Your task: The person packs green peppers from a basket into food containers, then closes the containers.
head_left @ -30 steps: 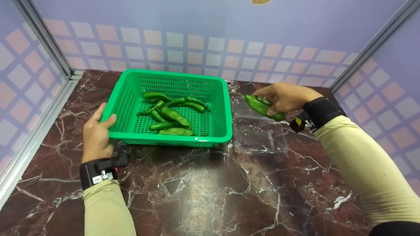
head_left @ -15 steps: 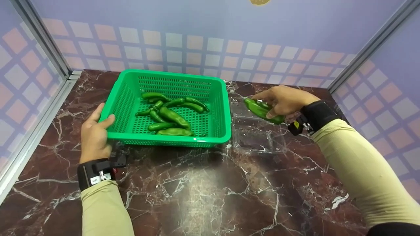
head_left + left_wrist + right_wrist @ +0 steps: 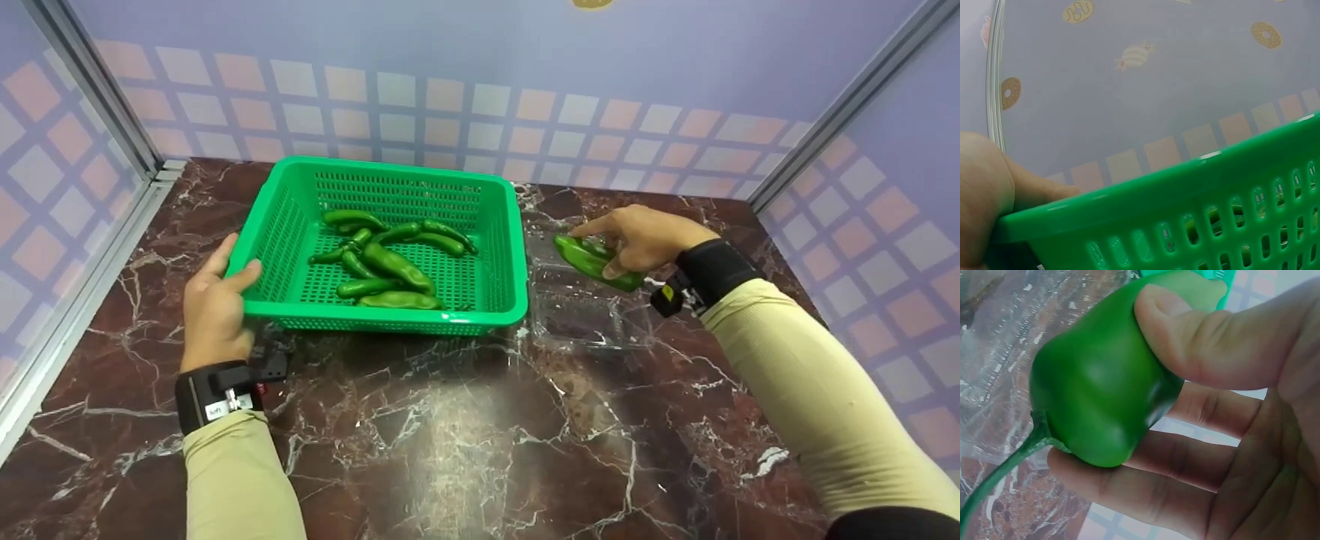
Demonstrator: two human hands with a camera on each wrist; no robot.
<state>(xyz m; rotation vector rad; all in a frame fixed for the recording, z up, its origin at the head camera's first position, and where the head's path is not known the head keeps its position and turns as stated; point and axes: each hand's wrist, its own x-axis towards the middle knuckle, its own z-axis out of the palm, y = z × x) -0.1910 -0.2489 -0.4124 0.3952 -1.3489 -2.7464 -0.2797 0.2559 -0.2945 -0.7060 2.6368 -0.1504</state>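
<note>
My right hand [image 3: 651, 236] holds a long green pepper [image 3: 589, 259] between thumb and fingers, above a clear plastic container [image 3: 585, 322]. In the right wrist view the thumb presses on the smooth side of the pepper [image 3: 1095, 377], and its curved stem points down to the left. My left hand [image 3: 217, 304] grips the left front corner of a green plastic basket [image 3: 390, 319], the thumb over its rim. Several green peppers [image 3: 397, 268] lie on the basket floor. The left wrist view shows the thumb along the basket rim [image 3: 1145, 197].
The basket and the container stand side by side on a dark red marbled table [image 3: 465, 450]. Behind them rises a lilac wall [image 3: 450, 45] with a band of pink and white squares. Metal-edged panels close in the left and right sides.
My right hand has lowered a little with the pepper, toward the clear container. The left hand keeps its grip on the basket, and the peppers inside stay put.
</note>
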